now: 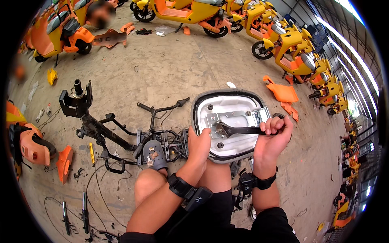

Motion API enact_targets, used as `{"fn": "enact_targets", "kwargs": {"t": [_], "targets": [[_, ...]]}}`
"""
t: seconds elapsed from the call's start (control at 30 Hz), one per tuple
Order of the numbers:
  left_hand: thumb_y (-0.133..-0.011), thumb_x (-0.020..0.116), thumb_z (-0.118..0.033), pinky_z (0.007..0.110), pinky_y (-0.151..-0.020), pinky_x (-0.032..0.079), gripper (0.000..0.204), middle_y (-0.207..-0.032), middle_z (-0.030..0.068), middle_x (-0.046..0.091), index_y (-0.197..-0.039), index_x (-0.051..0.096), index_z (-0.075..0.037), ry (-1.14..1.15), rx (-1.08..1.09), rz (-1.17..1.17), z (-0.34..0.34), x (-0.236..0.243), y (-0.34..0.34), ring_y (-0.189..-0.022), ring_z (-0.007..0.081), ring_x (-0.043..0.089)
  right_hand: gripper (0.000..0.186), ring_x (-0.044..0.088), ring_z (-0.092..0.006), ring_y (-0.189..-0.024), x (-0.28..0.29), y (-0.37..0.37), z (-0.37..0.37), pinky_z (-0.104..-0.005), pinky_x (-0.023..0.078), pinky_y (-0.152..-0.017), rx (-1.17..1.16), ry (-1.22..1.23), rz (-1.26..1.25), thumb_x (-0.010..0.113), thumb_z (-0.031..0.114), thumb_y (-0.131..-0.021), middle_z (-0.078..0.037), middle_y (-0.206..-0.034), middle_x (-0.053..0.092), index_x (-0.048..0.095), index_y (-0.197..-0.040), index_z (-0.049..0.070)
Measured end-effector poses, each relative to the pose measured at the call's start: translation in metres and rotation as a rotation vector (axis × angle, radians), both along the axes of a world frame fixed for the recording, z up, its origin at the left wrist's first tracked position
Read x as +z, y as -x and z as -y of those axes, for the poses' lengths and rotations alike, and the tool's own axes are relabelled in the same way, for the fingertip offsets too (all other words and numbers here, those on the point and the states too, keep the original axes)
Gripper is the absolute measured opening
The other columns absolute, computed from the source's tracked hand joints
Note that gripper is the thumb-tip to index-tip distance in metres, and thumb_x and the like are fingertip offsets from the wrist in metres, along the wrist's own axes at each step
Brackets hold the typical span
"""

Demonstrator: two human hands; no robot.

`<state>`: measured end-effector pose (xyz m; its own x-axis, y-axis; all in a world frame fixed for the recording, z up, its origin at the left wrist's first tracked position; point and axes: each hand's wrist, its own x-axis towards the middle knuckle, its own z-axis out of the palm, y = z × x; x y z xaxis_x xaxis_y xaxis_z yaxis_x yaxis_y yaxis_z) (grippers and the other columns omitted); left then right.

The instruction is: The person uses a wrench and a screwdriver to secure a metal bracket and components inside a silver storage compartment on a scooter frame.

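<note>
An upturned scooter seat (239, 144) with a white underside and a dark padded rim rests over my lap. A metal bracket plate (211, 118) is fixed on its underside, with a latch piece (261, 115) at the right end. My right hand (275, 135) is closed round the dark handle of an adjustable wrench (243, 130). The wrench's jaw sits at a fastener near the bracket's left end; the fastener itself is mostly hidden. My left hand (198, 143) grips the seat's near left edge, thumb on the white underside close to the wrench head.
A black scooter frame (106, 135) lies across the floor before me, my clog (154, 154) against it. Orange panels (283, 91), cables and fork tubes (85, 210) are scattered about. Yellow and orange scooters (182, 14) stand in rows behind and at right.
</note>
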<state>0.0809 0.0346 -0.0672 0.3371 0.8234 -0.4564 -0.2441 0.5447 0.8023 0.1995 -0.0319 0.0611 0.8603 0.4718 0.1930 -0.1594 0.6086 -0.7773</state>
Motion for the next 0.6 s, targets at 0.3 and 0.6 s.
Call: {"fn": "enact_targets", "kwargs": {"t": [0.3,0.6], "targets": [[-0.085,0.057,-0.024,0.038,-0.108,0.036,0.079,-0.143,0.03,0.044,-0.148,0.025,0.011,-0.013,-0.006,0.101,0.0,0.005,0.003,-0.131,0.0353,0.047,0.033,0.037,-0.0148,-0.06,-0.006,0.007,-0.002,-0.0316,0.037,-0.061,0.042,0.041,0.109,0.044,0.026,-0.1,-0.003,-0.064,0.039,0.042,-0.072,0.009],[-0.085,0.058,-0.026,0.037,-0.109,0.035,0.081,-0.145,0.0305,0.041,-0.149,0.025,0.011,-0.009,0.021,0.001,0.003,0.008,0.001,-0.134,0.035,0.044,0.037,0.033,-0.0146,-0.052,-0.071,-0.008,-0.013,-0.0315,0.034,-0.057,0.265,-0.024,0.08,0.038,0.027,-0.101,-0.002,-0.056,0.034,0.042,-0.07,0.008]]}}
